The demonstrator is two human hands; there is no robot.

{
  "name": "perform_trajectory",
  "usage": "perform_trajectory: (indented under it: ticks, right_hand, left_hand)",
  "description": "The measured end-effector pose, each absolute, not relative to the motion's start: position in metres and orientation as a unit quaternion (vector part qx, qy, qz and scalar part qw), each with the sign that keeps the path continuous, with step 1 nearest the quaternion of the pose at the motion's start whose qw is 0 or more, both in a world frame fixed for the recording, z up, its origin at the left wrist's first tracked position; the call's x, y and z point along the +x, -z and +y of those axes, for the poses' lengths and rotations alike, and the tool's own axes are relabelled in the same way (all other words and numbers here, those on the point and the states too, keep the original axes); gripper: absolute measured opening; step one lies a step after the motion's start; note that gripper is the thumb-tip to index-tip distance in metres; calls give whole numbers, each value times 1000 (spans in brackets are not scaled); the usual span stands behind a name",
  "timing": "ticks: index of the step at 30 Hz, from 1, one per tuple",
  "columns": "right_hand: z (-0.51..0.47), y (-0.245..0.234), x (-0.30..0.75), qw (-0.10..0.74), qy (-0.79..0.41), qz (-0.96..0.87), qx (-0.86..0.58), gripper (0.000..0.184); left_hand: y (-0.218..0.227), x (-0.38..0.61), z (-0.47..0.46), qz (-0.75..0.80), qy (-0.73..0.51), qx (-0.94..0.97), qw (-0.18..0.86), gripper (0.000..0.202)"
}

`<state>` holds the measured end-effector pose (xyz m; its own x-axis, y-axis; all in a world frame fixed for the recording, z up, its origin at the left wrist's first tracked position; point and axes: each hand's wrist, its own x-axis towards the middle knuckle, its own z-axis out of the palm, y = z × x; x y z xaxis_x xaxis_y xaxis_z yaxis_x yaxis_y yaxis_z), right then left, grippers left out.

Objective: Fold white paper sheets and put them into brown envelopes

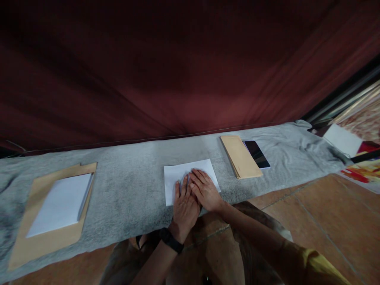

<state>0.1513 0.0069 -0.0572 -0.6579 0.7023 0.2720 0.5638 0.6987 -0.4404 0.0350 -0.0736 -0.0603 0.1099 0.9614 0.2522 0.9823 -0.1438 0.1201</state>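
A white sheet of paper lies on a grey cloth spread over the floor. My left hand, with a dark watch on its wrist, rests flat on the sheet's near edge with its fingers stretched out. My right hand lies flat beside it, fingers extended over the middle of the sheet and partly over the left hand. Both press on the paper and grip nothing.
A stack of white paper sits on a brown envelope at the left. To the right lie a pile of brown envelopes and a dark phone. A red curtain hangs behind. Tiled floor runs at the right.
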Motion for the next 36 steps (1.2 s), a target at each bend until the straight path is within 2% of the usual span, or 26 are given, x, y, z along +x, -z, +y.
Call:
perform_trajectory:
  ticks: [6,22,36]
  right_hand:
    - [3,55,152,187,-136,-902,-364,49]
    - [0,63,156,126,-67,-911,-388,54]
    - [3,61,183,157,-70,-905,-389,64]
  left_hand:
    - [58,30,-77,-675,112,-729,33,55]
    - [60,10,-91,-729,146,-668,23,55]
    - [54,-26,-114,-745,148,-649,42,57]
